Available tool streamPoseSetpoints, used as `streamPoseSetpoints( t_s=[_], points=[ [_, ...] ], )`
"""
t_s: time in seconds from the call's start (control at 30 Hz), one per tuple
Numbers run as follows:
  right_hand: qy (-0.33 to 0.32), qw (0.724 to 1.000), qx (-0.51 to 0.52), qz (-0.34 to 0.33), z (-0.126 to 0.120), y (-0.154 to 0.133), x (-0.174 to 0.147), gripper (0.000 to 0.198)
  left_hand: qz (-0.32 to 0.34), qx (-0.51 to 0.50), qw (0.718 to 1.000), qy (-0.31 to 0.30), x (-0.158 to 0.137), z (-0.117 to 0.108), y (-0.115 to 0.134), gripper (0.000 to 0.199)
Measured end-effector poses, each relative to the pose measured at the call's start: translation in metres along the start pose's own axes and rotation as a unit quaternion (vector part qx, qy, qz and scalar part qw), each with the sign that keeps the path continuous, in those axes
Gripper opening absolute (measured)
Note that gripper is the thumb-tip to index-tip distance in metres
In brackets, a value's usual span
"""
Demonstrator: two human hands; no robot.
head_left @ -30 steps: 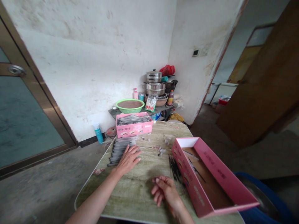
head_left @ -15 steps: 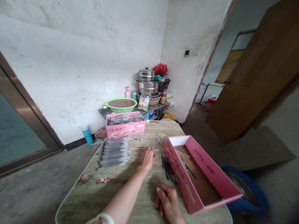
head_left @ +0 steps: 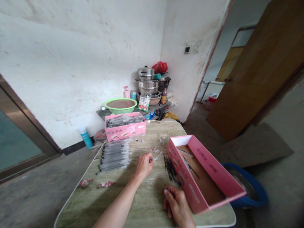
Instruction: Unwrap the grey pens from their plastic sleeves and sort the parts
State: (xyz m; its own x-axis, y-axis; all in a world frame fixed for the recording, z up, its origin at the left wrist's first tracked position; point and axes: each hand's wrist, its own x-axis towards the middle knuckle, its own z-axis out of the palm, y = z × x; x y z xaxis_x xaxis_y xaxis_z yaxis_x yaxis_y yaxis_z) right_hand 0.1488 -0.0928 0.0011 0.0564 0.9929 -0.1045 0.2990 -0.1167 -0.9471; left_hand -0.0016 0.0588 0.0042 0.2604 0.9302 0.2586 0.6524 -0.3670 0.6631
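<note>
My left hand (head_left: 143,164) is over the middle of the table, its fingers curled in a pinch. Small clear plastic pieces (head_left: 156,154) lie right by its fingertips; whether it holds one is hidden. Left of it, grey translucent pen barrels (head_left: 114,155) with dark ends are laid side by side in a row. Near the front edge my right hand (head_left: 177,202) rests with fingers curled in, and what they may hold cannot be seen. Thin black sticks, like pen refills (head_left: 169,169), lie between that hand and a long pink box (head_left: 187,182) holding a few loose pens.
A second pink box (head_left: 125,131), full of pens, stands at the table's far left. Behind it are a green basin (head_left: 121,109) of brownish water and stacked steel pots (head_left: 147,84). A blue tub (head_left: 257,190) sits on the floor to the right.
My left hand has drawn a little left and back from the small clear pieces, which now show more. My right hand stays by the long box. The view has shifted slightly.
</note>
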Motion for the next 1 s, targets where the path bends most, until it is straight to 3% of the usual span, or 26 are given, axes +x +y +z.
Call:
streamPoseSetpoints(
  t_s=[0.1,0.2,0.3,0.47,0.63,0.73,0.87,1.0],
  points=[
    [0.081,0.985,-0.144,-0.04,-0.01,-0.005,0.008,0.035,-0.017,-0.063,0.998,0.018,-0.004,-0.002,-0.005,0.011],
    [0.16,0.929,-0.334,-0.028,-0.019,-0.009,0.018,0.025,-0.03,-0.089,0.995,0.031,-0.006,-0.004,-0.009,0.012],
    [0.141,0.877,-0.458,0.035,-0.019,-0.01,0.026,0.029,-0.017,-0.122,0.992,0.036,-0.008,-0.004,-0.011,0.014],
    [0.119,0.837,-0.528,0.08,-0.012,-0.016,0.032,0.037,0.006,-0.154,0.987,0.035,-0.01,-0.005,-0.009,0.019],
    [0.114,0.846,-0.515,0.081,-0.014,-0.023,0.034,0.033,-0.026,-0.232,0.972,0.035,-0.008,-0.01,-0.008,0.015],
    [0.121,0.854,-0.501,0.075,-0.017,-0.025,0.033,0.028,-0.064,-0.322,0.944,0.018,-0.006,-0.01,-0.011,0.016],
    [0.154,0.874,-0.461,0.006,-0.017,-0.035,0.027,0.022,-0.104,-0.455,0.884,-0.003,-0.005,-0.008,-0.013,0.022],
    [0.141,0.888,-0.435,-0.054,-0.013,-0.043,0.024,0.019,-0.111,-0.481,0.87,0.02,-0.005,-0.011,-0.014,0.023]
  ],
)
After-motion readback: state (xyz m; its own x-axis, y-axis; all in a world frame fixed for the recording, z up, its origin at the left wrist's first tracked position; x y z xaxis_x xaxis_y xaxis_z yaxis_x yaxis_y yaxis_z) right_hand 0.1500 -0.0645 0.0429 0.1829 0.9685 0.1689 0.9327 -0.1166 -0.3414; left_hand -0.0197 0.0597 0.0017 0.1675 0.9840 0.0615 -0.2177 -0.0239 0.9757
